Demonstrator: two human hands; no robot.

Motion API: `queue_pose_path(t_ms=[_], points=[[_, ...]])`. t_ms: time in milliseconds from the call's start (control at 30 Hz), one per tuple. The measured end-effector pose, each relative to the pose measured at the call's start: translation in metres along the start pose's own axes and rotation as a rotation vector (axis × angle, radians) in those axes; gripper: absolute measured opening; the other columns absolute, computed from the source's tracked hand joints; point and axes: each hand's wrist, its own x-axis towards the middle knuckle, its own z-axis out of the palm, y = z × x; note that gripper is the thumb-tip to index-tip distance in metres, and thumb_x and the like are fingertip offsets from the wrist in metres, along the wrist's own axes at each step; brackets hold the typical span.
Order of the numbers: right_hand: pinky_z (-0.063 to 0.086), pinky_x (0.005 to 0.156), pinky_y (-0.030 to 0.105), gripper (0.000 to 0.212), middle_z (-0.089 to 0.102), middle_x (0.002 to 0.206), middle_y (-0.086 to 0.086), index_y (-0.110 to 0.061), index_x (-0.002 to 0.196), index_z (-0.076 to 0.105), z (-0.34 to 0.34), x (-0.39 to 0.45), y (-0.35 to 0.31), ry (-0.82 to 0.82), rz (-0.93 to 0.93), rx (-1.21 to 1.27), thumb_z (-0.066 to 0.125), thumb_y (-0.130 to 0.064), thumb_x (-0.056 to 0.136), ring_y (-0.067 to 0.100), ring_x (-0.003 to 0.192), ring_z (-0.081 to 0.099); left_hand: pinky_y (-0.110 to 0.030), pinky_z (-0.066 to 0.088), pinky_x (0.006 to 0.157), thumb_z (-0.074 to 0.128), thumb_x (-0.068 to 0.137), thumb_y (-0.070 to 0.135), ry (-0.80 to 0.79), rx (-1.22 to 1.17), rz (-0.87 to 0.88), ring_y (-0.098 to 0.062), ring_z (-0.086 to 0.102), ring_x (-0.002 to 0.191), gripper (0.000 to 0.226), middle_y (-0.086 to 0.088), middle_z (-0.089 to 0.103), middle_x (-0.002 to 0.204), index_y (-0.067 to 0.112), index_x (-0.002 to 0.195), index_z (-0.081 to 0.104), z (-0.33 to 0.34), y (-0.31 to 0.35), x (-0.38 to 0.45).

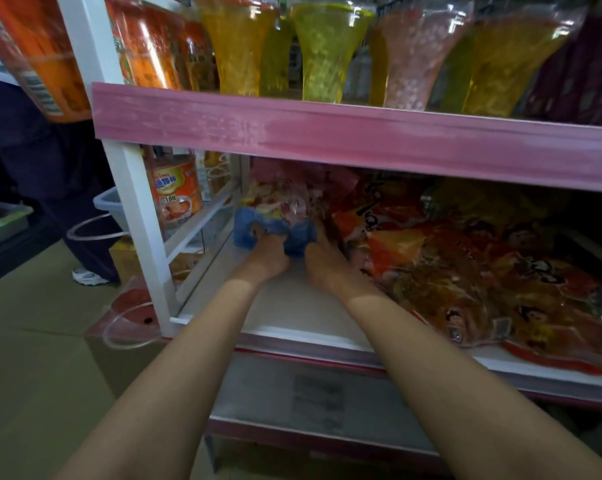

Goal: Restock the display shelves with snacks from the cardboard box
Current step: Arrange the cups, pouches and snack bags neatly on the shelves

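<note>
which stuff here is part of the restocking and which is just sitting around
In the job:
left hand
right hand
blue-edged snack bag, gripped by both hands
middle shelf

Lying about:
red snack bags
orange tub
plastic basket

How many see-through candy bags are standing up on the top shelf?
5 clearly: orange-yellow bag leftmost, lime bag, pink bag, yellow bag, purple bag far right. Greenish ones behind may be more.

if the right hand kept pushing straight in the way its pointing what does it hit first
Probably the snack bag with the blue bottom edge, which the right hand already touches or holds with the left hand. Beyond it lies the dark back of the shelf; depth there is unclear.
</note>
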Motion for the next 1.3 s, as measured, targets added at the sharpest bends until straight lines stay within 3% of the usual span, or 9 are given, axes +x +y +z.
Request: queue_pose_path(t_ms=[167, 300, 500, 600, 700, 800, 1000, 1100, 1300], points=[[0.017, 0.115, 0.031, 0.056, -0.005, 0.158, 0.010, -0.007, 0.150, 0.007, -0.004, -0.004, -0.001, -0.089, -0.004, 0.025, 0.030, -0.004, 0.098, 0.030, 0.143, 0.015, -0.034, 0.027, 0.107, 0.034, 0.094, -0.003, 0.029, -0.074, 0.035, -0.036, 0.035, 0.129, 0.043, -0.020, 0.037, 0.141, 0.001, 0.137, 0.037, -0.018, 0.005, -0.026], [0.015, 0.117, 0.033, 0.062, -0.003, 0.157, 0.009, -0.013, 0.150, 0.016, -0.022, -0.040, 0.008, -0.017, 0.002, 0.132, 0.035, 0.004, 0.093, 0.032, 0.143, 0.013, -0.027, 0.029, 0.101, 0.043, 0.091, 0.000, 0.135, -0.158, 0.014, -0.031, 0.035, 0.131, 0.046, -0.016, 0.032, 0.147, 0.009, 0.136, 0.042, -0.020, -0.006, -0.059], [0.024, 0.097, 0.010, 0.044, 0.039, 0.140, 0.015, -0.009, 0.128, 0.055, -0.084, -0.114, 0.052, 0.314, -0.102, 0.263, 0.050, 0.003, 0.086, 0.030, 0.125, 0.044, -0.031, 0.036, 0.099, 0.049, 0.091, 0.004, 0.097, -0.311, 0.130, -0.028, 0.039, 0.130, 0.049, -0.010, 0.038, 0.145, 0.016, 0.138, 0.041, -0.002, 0.038, -0.072], [0.032, 0.105, 0.026, 0.046, 0.041, 0.137, 0.014, -0.017, 0.130, 0.053, -0.098, -0.127, 0.091, 0.331, 0.030, 0.228, 0.062, -0.012, 0.085, 0.033, 0.125, 0.043, -0.028, 0.035, 0.098, 0.051, 0.092, 0.011, 0.034, -0.428, 0.172, -0.025, 0.039, 0.130, 0.053, -0.007, 0.036, 0.145, 0.017, 0.142, 0.032, 0.011, 0.075, -0.073], [0.029, 0.109, 0.036, 0.081, 0.027, 0.149, 0.013, -0.035, 0.144, 0.026, -0.096, -0.132, 0.123, 0.094, 0.219, 0.203, 0.070, -0.043, 0.077, 0.035, 0.136, 0.027, -0.015, 0.034, 0.086, 0.056, 0.091, 0.013, -0.020, -0.614, 0.188, -0.009, 0.040, 0.119, 0.060, 0.007, 0.040, 0.128, 0.018, 0.143, 0.027, 0.022, 0.097, -0.074], [0.022, 0.112, 0.044, 0.100, 0.005, 0.157, 0.011, -0.044, 0.146, 0.006, -0.084, -0.128, 0.136, -0.003, 0.321, 0.258, 0.072, -0.052, 0.072, 0.038, 0.142, 0.009, -0.020, 0.036, 0.088, 0.061, 0.088, 0.013, -0.063, -0.776, 0.109, -0.008, 0.042, 0.111, 0.070, 0.007, 0.040, 0.121, 0.020, 0.144, 0.020, 0.032, 0.106, -0.067], [0.033, 0.106, 0.053, 0.086, 0.019, 0.149, 0.019, -0.038, 0.141, 0.029, -0.073, -0.121, 0.144, 0.256, 0.434, 0.274, 0.076, -0.045, 0.069, 0.047, 0.131, 0.030, -0.032, 0.047, 0.085, 0.067, 0.078, -0.004, -0.056, -0.946, 0.017, -0.016, 0.052, 0.102, 0.095, -0.001, 0.046, 0.124, 0.023, 0.148, 0.008, 0.037, 0.123, -0.055], [0.033, 0.103, 0.054, 0.080, 0.018, 0.147, 0.020, -0.032, 0.139, 0.036, -0.086, -0.126, 0.150, 0.432, 0.505, 0.213, 0.075, -0.042, 0.070, 0.050, 0.125, 0.033, -0.033, 0.048, 0.088, 0.067, 0.073, -0.011, -0.002, -0.975, 0.015, -0.022, 0.050, 0.113, 0.097, -0.003, 0.042, 0.136, 0.024, 0.146, 0.014, 0.040, 0.124, -0.054], [0.025, 0.105, 0.054, 0.078, 0.011, 0.150, 0.022, -0.026, 0.143, 0.029, -0.098, -0.122, 0.155, 0.471, 0.633, 0.175, 0.070, -0.041, 0.078, 0.052, 0.130, 0.022, -0.018, 0.046, 0.073, 0.066, 0.076, -0.009, -0.006, -0.900, 0.060, -0.009, 0.038, 0.115, 0.088, 0.009, 0.040, 0.127, 0.025, 0.145, 0.023, 0.011, 0.115, -0.065]])
